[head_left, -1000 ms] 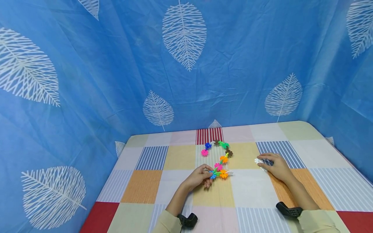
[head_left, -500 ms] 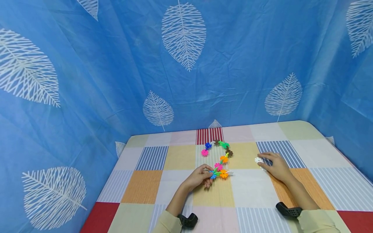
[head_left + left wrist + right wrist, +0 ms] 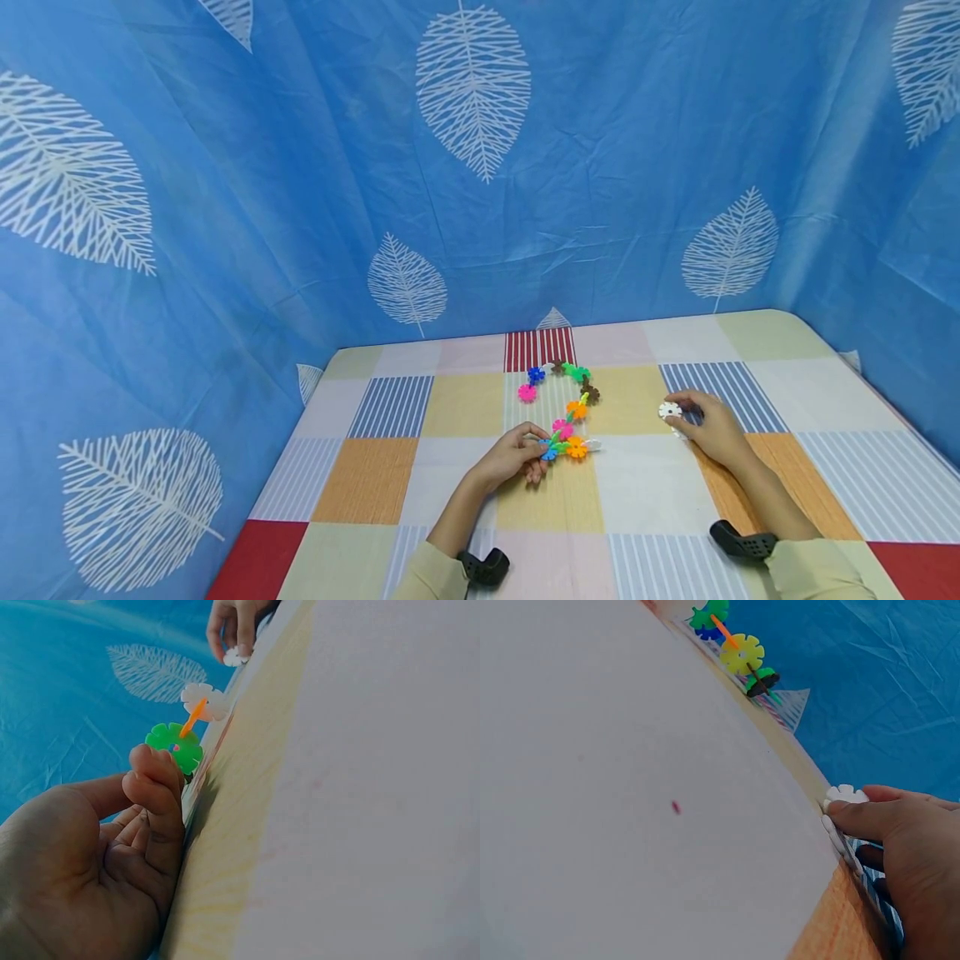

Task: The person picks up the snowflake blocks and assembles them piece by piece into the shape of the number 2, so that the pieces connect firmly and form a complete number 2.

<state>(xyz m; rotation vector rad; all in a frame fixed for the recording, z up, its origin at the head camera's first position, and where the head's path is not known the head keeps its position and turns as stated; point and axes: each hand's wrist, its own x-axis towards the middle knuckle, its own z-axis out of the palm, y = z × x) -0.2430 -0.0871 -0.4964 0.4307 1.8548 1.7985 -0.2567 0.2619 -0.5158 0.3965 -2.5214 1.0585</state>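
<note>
A curved chain of interlocking snowflake discs lies on the cloth in the head view, from a pink disc (image 3: pixel 527 392) at its far end to an orange disc (image 3: pixel 576 448) and a white one at its near end. My left hand (image 3: pixel 512 457) pinches a light blue disc (image 3: pixel 549 451) of this chain between thumb and fingers. Off to the right, my right hand (image 3: pixel 712 427) holds a loose white snowflake disc (image 3: pixel 670 411) by its edge. In the right wrist view, more white discs (image 3: pixel 840 844) show below the thumb, partly hidden by the hand.
A patchwork tablecloth (image 3: pixel 540 500) covers the table. Blue curtains (image 3: pixel 600 208) with white leaf prints stand behind and at both sides. Each wrist carries a black camera mount, seen at the left wrist (image 3: pixel 485 569) and the right wrist (image 3: pixel 744 542).
The white disc in my right hand has shifted slightly to the right and turned, so more of its face shows. My left hand and the chain have stayed in place.
</note>
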